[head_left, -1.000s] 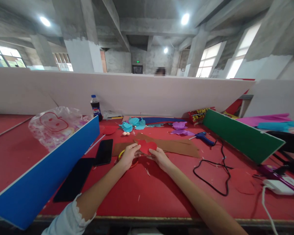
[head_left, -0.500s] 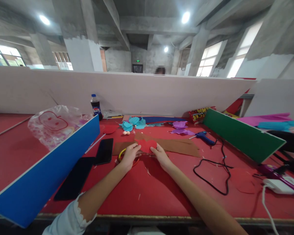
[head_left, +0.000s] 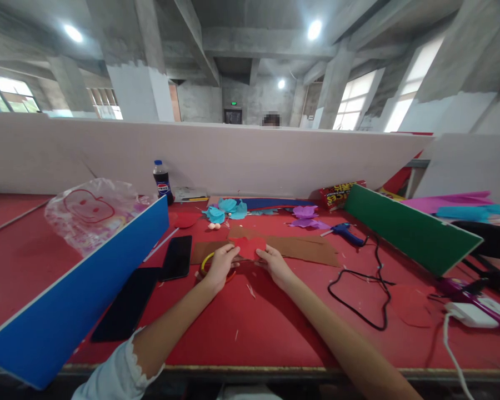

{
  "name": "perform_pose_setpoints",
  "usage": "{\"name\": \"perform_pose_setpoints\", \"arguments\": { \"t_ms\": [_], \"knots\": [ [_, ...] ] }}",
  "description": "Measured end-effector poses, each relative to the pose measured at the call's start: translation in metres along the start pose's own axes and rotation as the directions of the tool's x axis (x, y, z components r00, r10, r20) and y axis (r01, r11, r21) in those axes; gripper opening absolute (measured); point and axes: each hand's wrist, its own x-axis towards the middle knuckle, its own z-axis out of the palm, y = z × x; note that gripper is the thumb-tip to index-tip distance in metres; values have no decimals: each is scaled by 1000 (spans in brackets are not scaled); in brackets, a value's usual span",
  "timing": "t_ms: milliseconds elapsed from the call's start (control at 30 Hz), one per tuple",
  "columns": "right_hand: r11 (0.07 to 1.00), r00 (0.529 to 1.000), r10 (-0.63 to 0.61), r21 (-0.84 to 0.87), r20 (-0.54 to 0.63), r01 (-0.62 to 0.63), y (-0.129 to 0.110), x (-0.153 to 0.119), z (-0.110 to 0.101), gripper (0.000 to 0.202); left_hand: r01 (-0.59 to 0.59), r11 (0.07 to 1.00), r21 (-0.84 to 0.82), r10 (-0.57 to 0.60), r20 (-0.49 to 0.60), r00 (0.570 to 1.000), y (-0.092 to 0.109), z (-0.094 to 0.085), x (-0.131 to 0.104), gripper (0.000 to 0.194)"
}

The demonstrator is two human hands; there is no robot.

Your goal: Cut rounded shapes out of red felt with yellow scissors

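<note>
A red desk [head_left: 283,333] is carrying brown sheets [head_left: 312,250] — they are lying flat near its middle, with a black phone [head_left: 177,256] resting to their left and a blue glue gun [head_left: 348,235] to their right. A black cord [head_left: 355,319] is looping nearby; a blue board [head_left: 87,289] and a green board [head_left: 412,229] are standing on edge.

"ICES" can be read on the red packet [head_left: 333,196]; the bottle label [head_left: 162,188] is too small.

The head view looks forward and down across the red table [head_left: 266,328].
</note>
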Motion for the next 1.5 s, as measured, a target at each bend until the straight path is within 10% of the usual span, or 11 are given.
{"name": "perform_pose_setpoints", "arguments": {
  "t_ms": [533, 833, 933, 1067, 1133, 1500],
  "knots": [
    [1000, 999, 27, -2, -25, -27, 1, 7, -3, 33, -5, 998, -68, 7, 18, 1000, 2, -1, 3, 31],
    [981, 987, -128, -155, -92, 113, -2, 9, -7, 28, -155, 964, 214, 140, 84, 987, 11, -12, 12, 22],
    [958, 977, -199, -226, -81, 176, -4, 12, -13, 26, -234, 817, 527, 180, 152, 972, 20, -20, 12, 23],
    [902, 953, -296, -348, -64, 257, -5, 18, -24, 22, -238, 150, 960, 175, 211, 962, 25, -30, 8, 25],
    [897, 952, -299, -361, -66, 256, -5, 20, -28, 23, -212, -37, 977, 137, 215, 967, 24, -33, 6, 29],
    [908, 958, -274, -351, -88, 228, -20, 18, -34, 18, -160, 23, 987, 40, 159, 987, 18, -42, 8, 22]
  ]
}}
